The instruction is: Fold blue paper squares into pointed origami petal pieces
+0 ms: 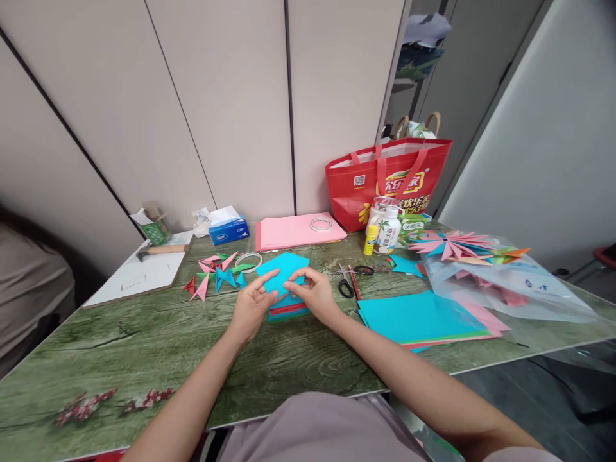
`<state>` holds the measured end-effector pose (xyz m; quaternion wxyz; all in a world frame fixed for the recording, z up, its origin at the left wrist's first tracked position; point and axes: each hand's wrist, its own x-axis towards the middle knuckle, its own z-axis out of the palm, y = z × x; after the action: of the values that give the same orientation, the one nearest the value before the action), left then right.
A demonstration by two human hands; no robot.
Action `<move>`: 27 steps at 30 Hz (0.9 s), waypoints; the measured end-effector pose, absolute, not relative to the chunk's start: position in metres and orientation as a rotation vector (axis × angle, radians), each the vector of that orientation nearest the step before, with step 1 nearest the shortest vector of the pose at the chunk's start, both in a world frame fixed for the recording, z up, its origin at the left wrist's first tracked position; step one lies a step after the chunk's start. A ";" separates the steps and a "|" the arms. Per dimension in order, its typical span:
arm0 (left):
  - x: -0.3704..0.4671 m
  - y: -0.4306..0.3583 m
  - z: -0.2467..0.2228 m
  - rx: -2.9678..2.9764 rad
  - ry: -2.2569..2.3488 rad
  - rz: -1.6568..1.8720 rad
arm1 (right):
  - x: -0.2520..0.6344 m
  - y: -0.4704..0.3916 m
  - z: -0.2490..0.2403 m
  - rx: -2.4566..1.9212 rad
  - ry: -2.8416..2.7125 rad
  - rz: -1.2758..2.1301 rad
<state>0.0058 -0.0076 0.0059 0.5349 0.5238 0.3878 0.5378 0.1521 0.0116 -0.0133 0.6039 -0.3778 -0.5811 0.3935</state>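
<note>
A sheet of blue paper [283,263], folded to a pointed shape at its top corners, is held up between my two hands above the table. My left hand [253,304] pinches its left and lower edge with thumb and forefinger. On the other side my right hand [314,294] grips the lower right part, its fingertips close to my left thumb. Just below lie more colored paper pieces [289,312], blue with a red strip, partly hidden by my hands. Folded paper pieces [224,278] in pink, blue and green are scattered to the left, beside a tape roll [249,262].
Black-handled scissors [346,287] and a red pencil [355,285] lie right of my hands. Nearby are blue sheets [418,316], a glue stick [370,240], a white bottle [387,230] and a red bag [346,192]. A hammer [163,249] rests on a white board [139,276] at left.
</note>
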 end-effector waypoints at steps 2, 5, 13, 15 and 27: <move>0.006 -0.007 0.006 1.247 0.931 1.301 | 0.153 0.012 -0.012 -0.841 -1.363 0.917; 0.005 -0.006 0.006 1.218 0.863 1.317 | 0.153 0.013 -0.011 -0.827 -1.367 0.936; 0.006 -0.007 0.010 1.060 0.771 1.361 | 0.155 0.012 -0.008 -0.844 -1.302 0.986; 0.006 -0.007 0.010 1.052 0.763 1.338 | 0.155 0.012 -0.008 -0.848 -1.297 0.984; 0.009 -0.008 0.004 1.137 0.870 1.299 | 0.156 0.014 -0.009 -0.879 -1.315 0.963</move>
<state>0.0093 -0.0080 0.0038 0.5681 0.4842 0.3704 0.5529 0.1559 0.0139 -0.0086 0.6010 -0.3794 -0.5677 0.4155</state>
